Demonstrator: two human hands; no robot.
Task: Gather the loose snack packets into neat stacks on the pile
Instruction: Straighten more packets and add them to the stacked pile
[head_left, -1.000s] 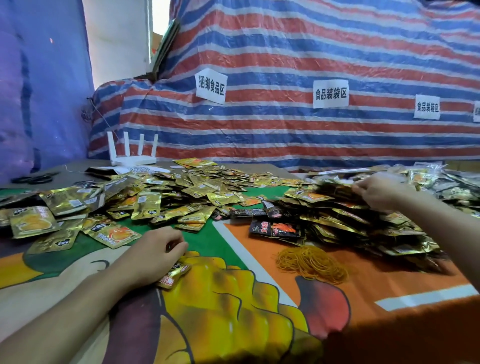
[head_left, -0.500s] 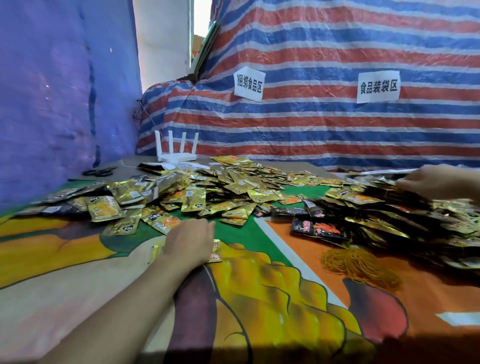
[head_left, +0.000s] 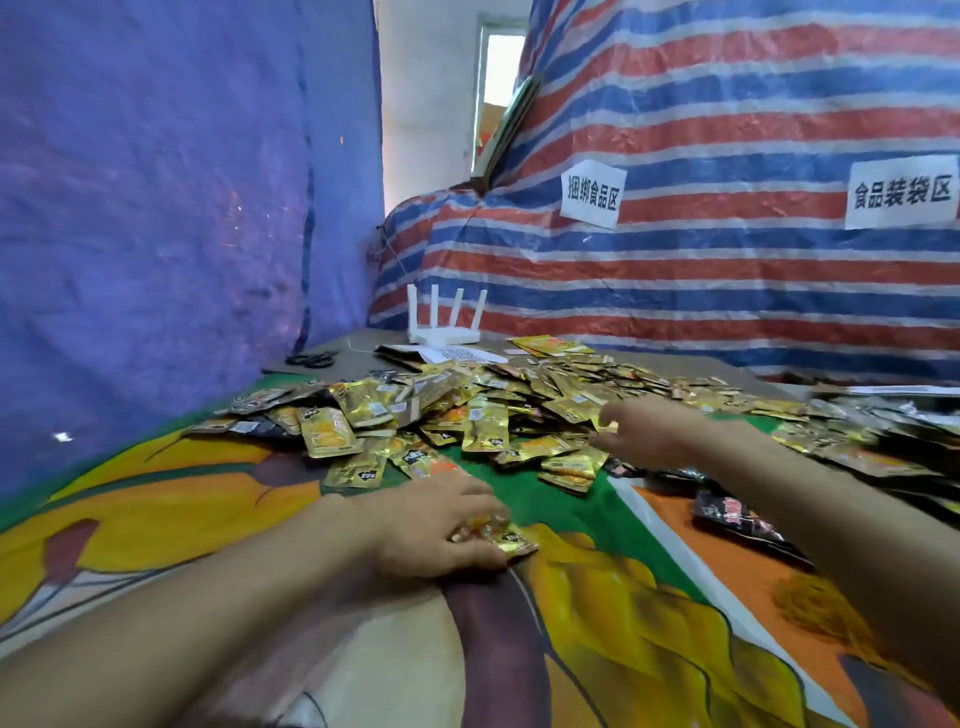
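From the head camera: a person's left hand rests on the printed cloth. Its fingers are curled over a small stack of gold packets, pinning it to the fabric just short of the main pile. The right hand reaches into that pile's near right edge, thumb and fingers narrowly apart around a gold glint. Motion blur makes it impossible to tell whether it grips a packet. Loose gold packets spread across the green part of the cloth, from beside the blue tarp towards a second heap at right. Beside the right forearm lie black packets, with rubber bands nearer the camera. Behind are a white router, scissors and two paper signs on a striped tarp.
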